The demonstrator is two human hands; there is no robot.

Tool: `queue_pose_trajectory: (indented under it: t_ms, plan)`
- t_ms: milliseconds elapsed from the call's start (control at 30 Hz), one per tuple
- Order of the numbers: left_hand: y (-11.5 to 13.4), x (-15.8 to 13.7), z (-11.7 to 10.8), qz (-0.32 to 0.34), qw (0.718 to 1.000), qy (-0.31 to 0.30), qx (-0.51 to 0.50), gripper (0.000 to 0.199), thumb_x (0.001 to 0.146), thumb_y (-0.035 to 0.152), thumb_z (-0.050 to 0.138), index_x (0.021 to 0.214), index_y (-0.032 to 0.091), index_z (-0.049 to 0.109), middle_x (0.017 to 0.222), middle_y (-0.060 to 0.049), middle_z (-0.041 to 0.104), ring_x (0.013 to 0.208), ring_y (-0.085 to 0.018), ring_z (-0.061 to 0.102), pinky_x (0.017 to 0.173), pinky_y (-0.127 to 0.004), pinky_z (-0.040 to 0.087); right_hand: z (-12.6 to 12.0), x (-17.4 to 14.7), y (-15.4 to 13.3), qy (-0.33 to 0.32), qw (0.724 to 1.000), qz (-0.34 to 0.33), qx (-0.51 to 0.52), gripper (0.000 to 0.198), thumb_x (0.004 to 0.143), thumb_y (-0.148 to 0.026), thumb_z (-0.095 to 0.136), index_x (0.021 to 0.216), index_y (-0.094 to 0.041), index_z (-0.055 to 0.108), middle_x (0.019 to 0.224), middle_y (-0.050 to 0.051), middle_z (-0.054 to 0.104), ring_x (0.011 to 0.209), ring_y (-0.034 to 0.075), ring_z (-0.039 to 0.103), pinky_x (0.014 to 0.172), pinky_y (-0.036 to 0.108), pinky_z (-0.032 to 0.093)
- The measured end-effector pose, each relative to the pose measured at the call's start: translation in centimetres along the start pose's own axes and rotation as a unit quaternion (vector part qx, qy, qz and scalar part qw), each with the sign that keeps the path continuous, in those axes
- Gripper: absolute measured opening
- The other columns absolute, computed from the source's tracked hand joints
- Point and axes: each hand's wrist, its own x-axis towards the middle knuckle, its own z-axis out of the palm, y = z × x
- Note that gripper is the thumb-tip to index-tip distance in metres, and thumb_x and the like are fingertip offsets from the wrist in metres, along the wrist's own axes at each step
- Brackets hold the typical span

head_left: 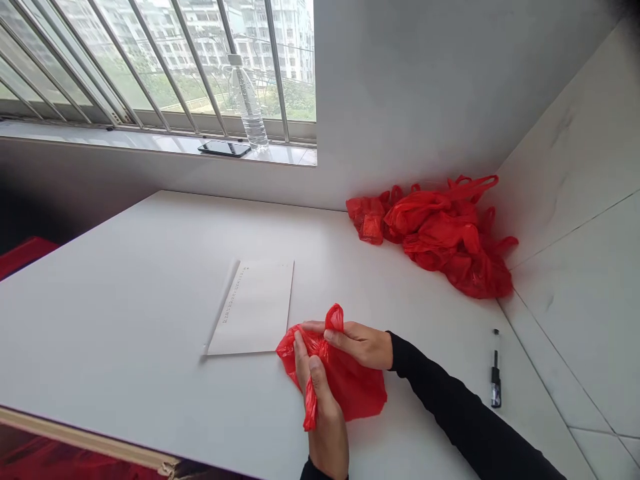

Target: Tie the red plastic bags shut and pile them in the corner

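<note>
A red plastic bag [355, 387] is bunched between my two hands, just above the front part of the white table. My left hand [323, 407] presses the bag from the near side, with one handle loop pinched under the thumb and hanging down over the palm. From the right, my right hand [360, 343] grips the gathered top, and the other handle loop sticks up by its thumb. Some of its fingertips are hidden behind the plastic. A paper pad [255, 307] with a column of small printed marks lies flat, its lower right corner close to the bag.
A heap of red plastic bags [450, 233] fills the table's back right corner against the wall. A black pen [495, 380] lies at the right. On the windowsill are a clear water bottle [250, 107] and a phone [225, 148]. The white table [125, 300] ends at the front left.
</note>
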Motion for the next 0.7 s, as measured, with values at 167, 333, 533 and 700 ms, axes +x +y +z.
queue_pose_trajectory:
  t_ms: [167,333,533,700]
  plan:
    - [1.4,1.3,1.6,0.037,0.998,0.000,-0.048,0.063,0.098,0.062,0.031,0.155,0.037,0.024,0.167,0.007,0.014,0.154,-0.020,0.006,0.125,-0.037,0.022,3.0,0.1,-2.3,0.109,0.993,0.008,0.049,0.065,0.097,-0.068,0.035,0.143,-0.026,0.053,0.145,0.005,0.055,0.144,0.027,0.037,0.122,0.049,0.023]
    - [3.3,2.0,1.7,0.083,0.993,-0.062,-0.049,0.060,0.097,0.064,0.031,0.151,0.038,0.036,0.163,0.005,0.028,0.153,-0.019,0.017,0.121,-0.033,0.032,4.6,0.0,-4.2,0.257,0.965,-0.004,0.058,0.055,0.102,-0.058,0.035,0.146,-0.030,0.049,0.145,0.002,0.055,0.146,0.024,0.034,0.123,0.048,0.023]
    - [4.9,3.6,-1.7,0.201,0.978,-0.049,-0.010,0.050,0.103,0.051,0.024,0.137,0.032,0.055,0.150,-0.001,0.050,0.146,-0.023,0.035,0.121,-0.044,0.031,2.5,-0.7,-4.7,0.368,0.928,-0.012,0.053,0.052,0.104,-0.055,0.030,0.134,-0.027,0.060,0.140,0.005,0.059,0.135,0.024,0.049,0.116,0.047,0.035]
    - [6.2,4.4,-4.0,0.391,0.882,-0.153,0.216,0.038,0.102,0.034,0.038,0.134,0.029,0.057,0.133,-0.005,0.061,0.136,-0.025,0.043,0.118,-0.051,0.031,2.1,-1.3,-6.2,0.368,0.929,-0.022,0.035,0.049,0.104,-0.055,0.031,0.128,-0.027,0.064,0.138,0.004,0.060,0.132,0.024,0.051,0.113,0.048,0.039]
